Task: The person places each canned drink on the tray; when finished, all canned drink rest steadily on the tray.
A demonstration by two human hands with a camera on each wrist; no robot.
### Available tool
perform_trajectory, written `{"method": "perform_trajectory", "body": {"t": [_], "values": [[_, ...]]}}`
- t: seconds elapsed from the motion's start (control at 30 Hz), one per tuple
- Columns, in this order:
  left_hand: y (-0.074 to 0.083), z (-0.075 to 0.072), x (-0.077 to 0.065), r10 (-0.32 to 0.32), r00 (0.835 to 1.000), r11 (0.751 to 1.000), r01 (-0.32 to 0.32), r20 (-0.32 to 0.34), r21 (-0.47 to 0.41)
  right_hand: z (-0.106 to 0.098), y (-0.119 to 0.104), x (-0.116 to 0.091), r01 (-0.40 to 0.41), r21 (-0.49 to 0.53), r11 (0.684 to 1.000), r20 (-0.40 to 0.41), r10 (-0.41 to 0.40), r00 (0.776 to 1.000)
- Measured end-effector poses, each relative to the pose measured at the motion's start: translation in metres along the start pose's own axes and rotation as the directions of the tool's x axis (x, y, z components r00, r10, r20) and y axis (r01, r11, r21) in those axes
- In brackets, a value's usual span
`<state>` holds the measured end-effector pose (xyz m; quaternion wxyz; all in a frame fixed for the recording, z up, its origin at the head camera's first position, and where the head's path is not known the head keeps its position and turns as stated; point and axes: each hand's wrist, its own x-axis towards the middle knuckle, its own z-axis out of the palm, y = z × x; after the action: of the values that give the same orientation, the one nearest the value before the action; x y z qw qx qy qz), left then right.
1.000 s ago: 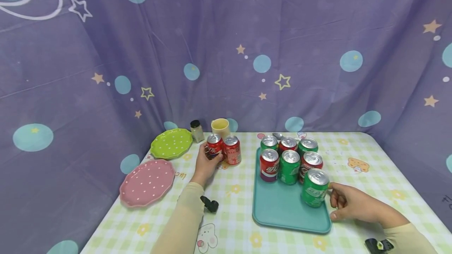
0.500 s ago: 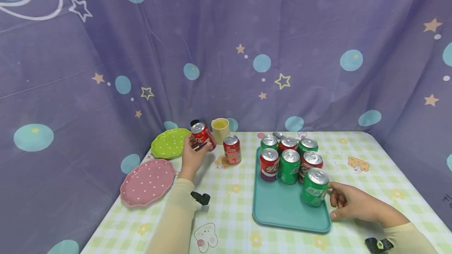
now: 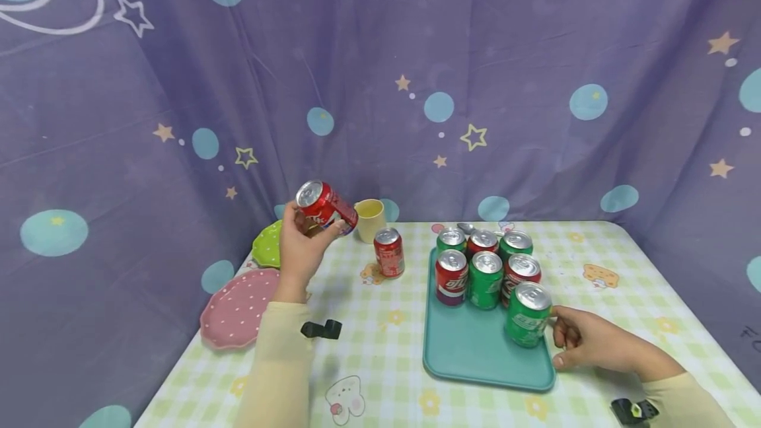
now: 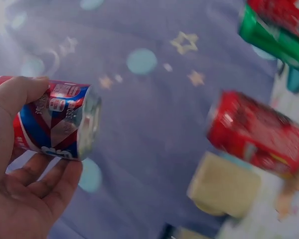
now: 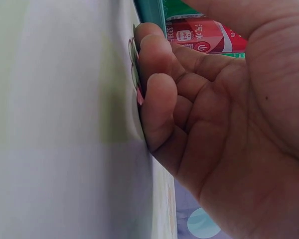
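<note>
A red soda can (image 3: 329, 209) is raised in the air above the back left of the table, tilted with its top toward the left. My left hand (image 3: 299, 246) grips it, thumb across its side; in the left wrist view, the can's blue-and-red label (image 4: 55, 117) and one silver end show. At the right of the teal tray (image 3: 475, 345) stands a green soda can (image 3: 528, 322). Beside that can lies my right hand (image 3: 594, 342), fingers loosely curled, forefinger close to or touching it; contact is unclear. The right wrist view shows nothing within those fingers (image 5: 162, 99).
Several red and green cans (image 3: 486, 279) fill the tray's back half. Another red can (image 3: 389, 253) stands upright before a yellow cup (image 3: 371, 222). Pink (image 3: 238, 312) and green (image 3: 266, 246) dotted plates lie left. A spoon (image 3: 466, 227) is behind the tray, near the purple curtain (image 3: 357, 84).
My left hand has lifted the red can from beside the other red can, moving it up and left and tilting it. My right hand has stayed put.
</note>
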<state>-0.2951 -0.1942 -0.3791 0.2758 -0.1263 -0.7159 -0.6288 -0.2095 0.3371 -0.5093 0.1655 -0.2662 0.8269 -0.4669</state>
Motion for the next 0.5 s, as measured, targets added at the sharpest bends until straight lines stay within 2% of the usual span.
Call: {"method": "perform_trajectory", "body": {"t": [0.1,0.23,0.37,0.5], "values": [[0.023,0.004,-0.005,0.073,0.996,0.997,-0.074,0.059,0.017,0.001,0.001,0.001,0.001,0.000,1.000,-0.003,-0.001,1.000],[0.047,0.016,-0.014,0.149,0.976,0.988,-0.152,0.160,0.006,0.001,0.002,0.001,0.008,0.010,1.000,-0.002,-0.008,1.000],[0.063,0.035,-0.029,0.173,0.944,0.983,-0.183,0.281,0.011,0.001,0.002,0.001,0.011,0.009,1.000,0.000,-0.011,1.000],[0.066,0.060,-0.043,0.156,0.904,0.986,-0.169,0.397,-0.004,0.001,0.001,0.000,0.012,-0.009,1.000,-0.003,-0.012,1.000]]}}
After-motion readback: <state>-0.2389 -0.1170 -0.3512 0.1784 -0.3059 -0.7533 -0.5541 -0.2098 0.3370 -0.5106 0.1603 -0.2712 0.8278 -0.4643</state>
